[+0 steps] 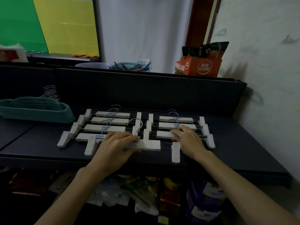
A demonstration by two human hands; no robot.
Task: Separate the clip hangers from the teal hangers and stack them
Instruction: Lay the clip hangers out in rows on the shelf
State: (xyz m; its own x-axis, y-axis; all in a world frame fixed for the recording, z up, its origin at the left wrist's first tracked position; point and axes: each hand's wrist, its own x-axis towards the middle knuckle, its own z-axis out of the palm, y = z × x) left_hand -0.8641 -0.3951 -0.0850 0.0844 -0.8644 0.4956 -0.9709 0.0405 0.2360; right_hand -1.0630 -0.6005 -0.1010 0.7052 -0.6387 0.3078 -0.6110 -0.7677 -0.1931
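Hands seemingly press clip hangers; teal hangers left.

A dark bench with a raised back panel carries everything. At its far left lies a stack of teal hangers, metal hooks pointing away. White clip hangers lie in an overlapping row left of centre, with a second row to the right. One more clip hanger lies nearest, across the gap between them.
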